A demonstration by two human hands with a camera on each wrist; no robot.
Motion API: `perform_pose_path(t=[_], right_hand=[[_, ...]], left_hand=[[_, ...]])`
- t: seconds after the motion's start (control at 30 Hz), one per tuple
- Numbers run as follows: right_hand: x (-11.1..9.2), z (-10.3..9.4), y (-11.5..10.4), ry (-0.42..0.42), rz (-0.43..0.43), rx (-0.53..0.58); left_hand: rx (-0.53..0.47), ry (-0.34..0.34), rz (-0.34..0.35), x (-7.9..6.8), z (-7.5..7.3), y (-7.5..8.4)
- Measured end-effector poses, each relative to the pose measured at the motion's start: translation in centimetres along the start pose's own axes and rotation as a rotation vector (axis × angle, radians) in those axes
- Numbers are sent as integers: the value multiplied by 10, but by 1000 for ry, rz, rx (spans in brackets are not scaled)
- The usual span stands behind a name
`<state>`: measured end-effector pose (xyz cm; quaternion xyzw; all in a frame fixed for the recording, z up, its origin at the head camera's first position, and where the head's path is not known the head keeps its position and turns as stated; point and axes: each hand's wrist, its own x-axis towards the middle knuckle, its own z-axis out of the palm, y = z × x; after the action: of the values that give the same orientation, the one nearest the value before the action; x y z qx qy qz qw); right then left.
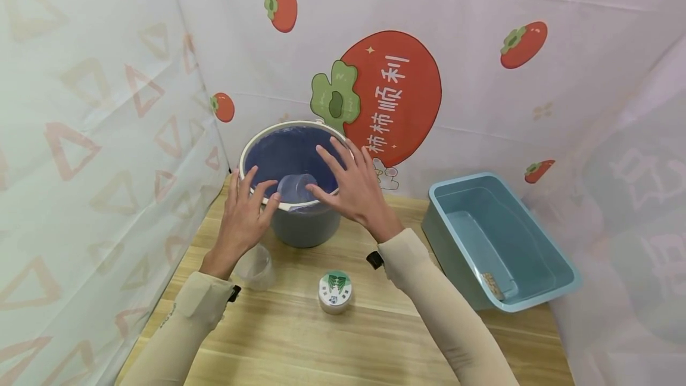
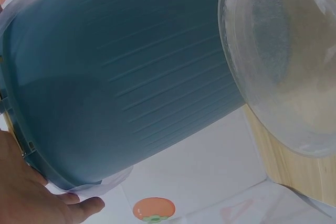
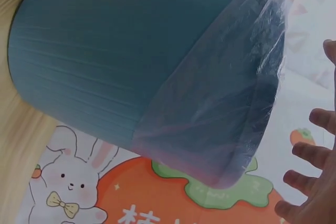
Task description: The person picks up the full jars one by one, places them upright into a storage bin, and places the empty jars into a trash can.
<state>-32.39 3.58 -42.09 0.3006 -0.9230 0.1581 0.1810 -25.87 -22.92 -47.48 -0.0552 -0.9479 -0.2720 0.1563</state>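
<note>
A blue-grey trash can [image 1: 305, 228] with a pale rim ring stands at the back left, lined with a thin translucent bag [image 3: 210, 103] that folds over its rim. Inside it shows a clear, rounded plastic piece [image 1: 295, 188]. My left hand [image 1: 243, 213] is spread at the near left of the rim, fingers apart. Over the right side of the opening, my right hand [image 1: 351, 186] has its fingers spread and holds nothing. Below my left hand, a clear plastic tub [image 1: 257, 270] sits on the table, its wide round rim large in the left wrist view.
A round container [image 1: 334, 292] with a green and white label stands on the wooden table [image 1: 300, 338]. To the right is a blue rectangular basin [image 1: 482, 243] with a small brown patterned block [image 1: 493, 286] in it. Printed cloth walls [image 1: 466, 106] rise close behind and beside.
</note>
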Motion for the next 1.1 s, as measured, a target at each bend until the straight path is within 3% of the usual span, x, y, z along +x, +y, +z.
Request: perform_pose_path(t=[0.37, 0.87, 1.1], right_hand=[[-46, -2, 0, 15, -5, 15], [-113, 20, 1, 37, 19, 88], [-141, 36, 1, 44, 4, 59]], left_hand=[[-14, -5, -3, 1, 1, 0], [-17, -10, -5, 1, 0, 0], [-25, -9, -7, 0, 0, 1]])
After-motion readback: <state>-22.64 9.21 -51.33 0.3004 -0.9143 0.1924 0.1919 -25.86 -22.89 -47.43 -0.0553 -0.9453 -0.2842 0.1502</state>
